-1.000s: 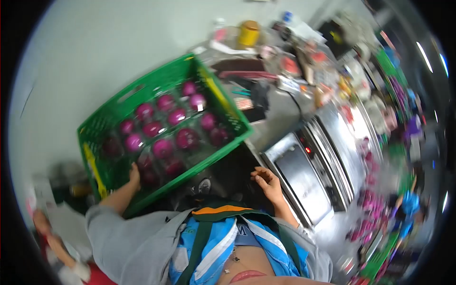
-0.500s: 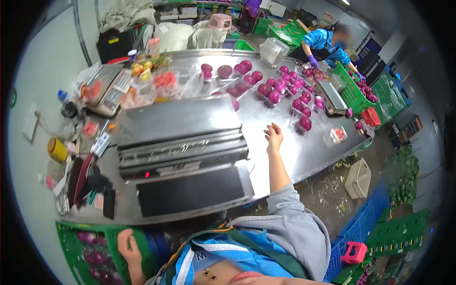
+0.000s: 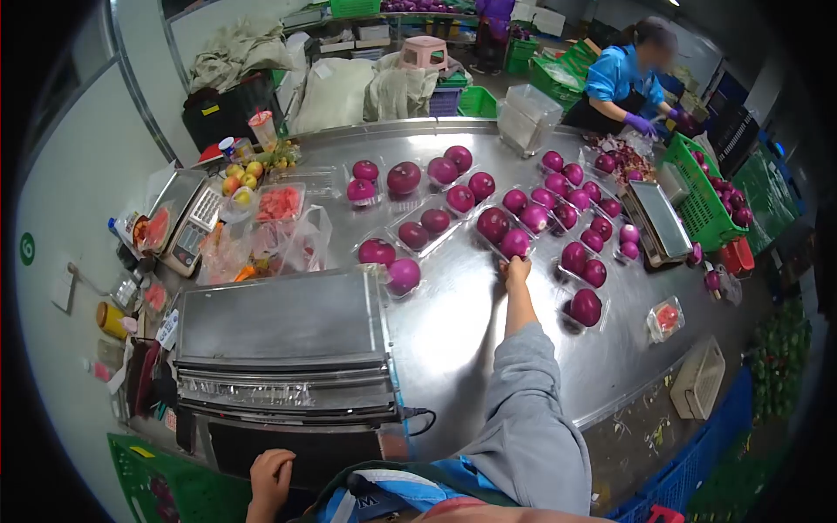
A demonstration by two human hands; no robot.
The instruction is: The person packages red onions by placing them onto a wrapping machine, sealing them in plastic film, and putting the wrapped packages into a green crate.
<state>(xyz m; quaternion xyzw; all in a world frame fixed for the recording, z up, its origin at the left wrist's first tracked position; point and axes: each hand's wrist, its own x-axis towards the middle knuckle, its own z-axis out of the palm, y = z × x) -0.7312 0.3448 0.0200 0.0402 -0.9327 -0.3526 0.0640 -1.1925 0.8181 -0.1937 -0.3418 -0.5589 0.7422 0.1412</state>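
Observation:
My right hand reaches out across the steel table, its fingers closed on the near edge of a clear plastic tray holding red onions. Part of the fingers is hidden by the hand itself. Beside my body, my left hand hangs near the front of the wrapping machine, fingers loosely bent and apart from the thumb, holding nothing. Several more trays of red onions stand around the one at my right hand.
Scales stand at the left and right. Bagged cut fruit and apples lie at the left. A co-worker in purple gloves stands by a green onion crate. A power cord leaves the machine.
My right hand has moved forward from above bare metal to an onion tray and closed on its edge. My left hand has shifted from over the green crate toward the machine. The view has shifted.

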